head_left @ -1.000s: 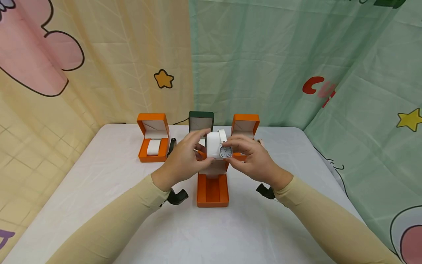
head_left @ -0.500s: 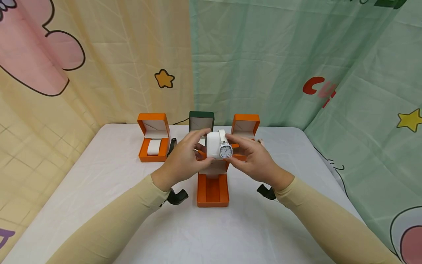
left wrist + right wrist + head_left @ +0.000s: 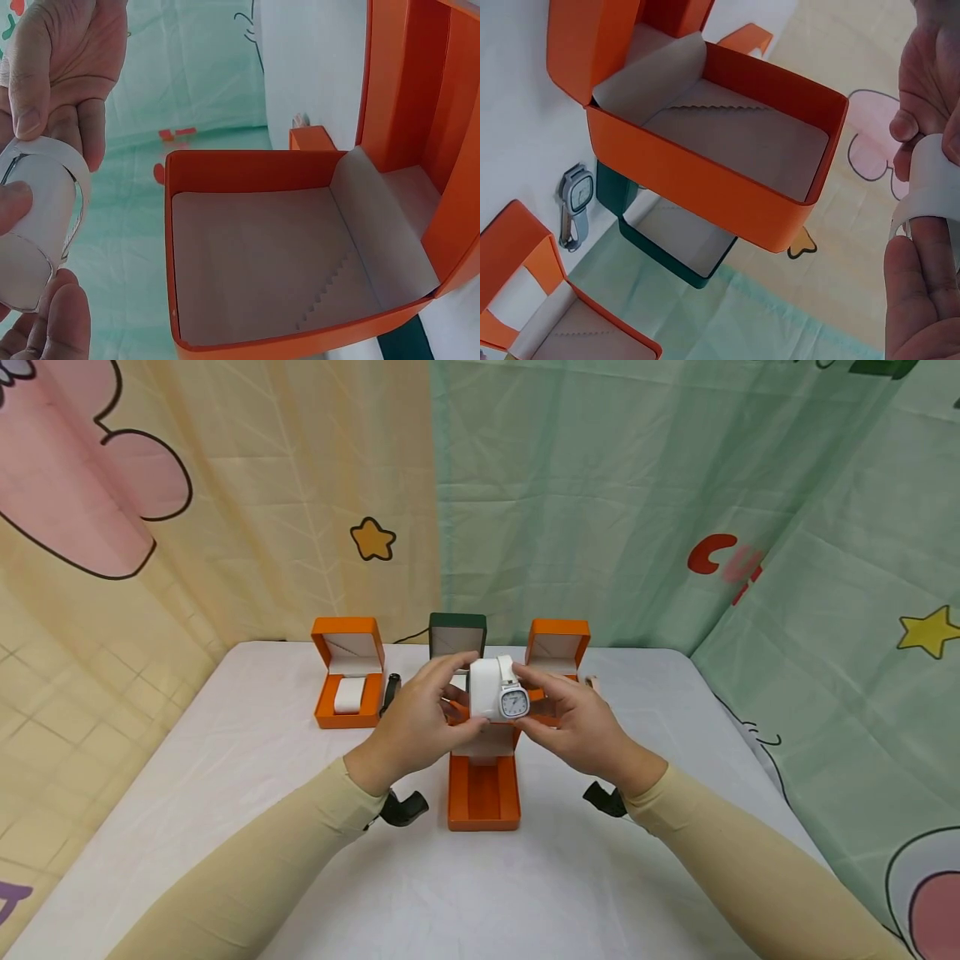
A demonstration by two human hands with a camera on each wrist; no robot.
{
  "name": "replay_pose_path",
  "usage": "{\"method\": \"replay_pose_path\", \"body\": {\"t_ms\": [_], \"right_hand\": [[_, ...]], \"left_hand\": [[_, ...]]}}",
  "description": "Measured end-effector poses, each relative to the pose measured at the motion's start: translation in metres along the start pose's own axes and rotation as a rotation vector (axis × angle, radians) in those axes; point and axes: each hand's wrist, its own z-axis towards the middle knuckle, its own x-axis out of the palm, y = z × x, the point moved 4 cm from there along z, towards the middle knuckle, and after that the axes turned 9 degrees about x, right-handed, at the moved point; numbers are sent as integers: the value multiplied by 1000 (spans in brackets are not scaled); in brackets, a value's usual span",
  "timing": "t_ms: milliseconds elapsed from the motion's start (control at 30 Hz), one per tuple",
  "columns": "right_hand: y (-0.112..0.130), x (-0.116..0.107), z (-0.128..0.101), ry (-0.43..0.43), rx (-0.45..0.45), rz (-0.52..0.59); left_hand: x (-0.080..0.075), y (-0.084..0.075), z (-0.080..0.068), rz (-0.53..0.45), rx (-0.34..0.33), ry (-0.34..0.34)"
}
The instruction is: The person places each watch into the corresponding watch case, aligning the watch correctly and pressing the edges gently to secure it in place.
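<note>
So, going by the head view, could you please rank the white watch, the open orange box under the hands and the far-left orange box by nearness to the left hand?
1. White watch on its white cushion, gripped by the left hand.
2. Open orange box, just below and right of that hand.
3. Far-left orange box, toward the table's back left.

on the white-clothed table [image 3: 225, 827] an open orange rectangular box [image 3: 484, 789] sits at the centre, nearest the person. above it both hands meet – the left hand [image 3: 416, 722] on the left, the right hand [image 3: 581, 727] on the right – with a white cushion bearing a white-strapped square watch [image 3: 501, 692] between them. behind stand three open boxes in a row – an orange cardboard box with a white pillow [image 3: 348, 672] at left, a dark green box [image 3: 458, 631] in the middle, another orange lidded box [image 3: 558, 647] at right. a grey metal watch [image 3: 575, 201] lies on the table just right of the left-hand box.
</note>
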Motion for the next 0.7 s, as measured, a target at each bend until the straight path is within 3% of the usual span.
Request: {"method": "replay_pose_path", "body": {"t_ms": [400,700], "right_hand": [[0,5,-3,-59,28,-45],[1,4,-4,-90,-18,-114]], "left_hand": [[1,-1,1,-10,10,-18],[0,3,2,-29,8,13]]}}
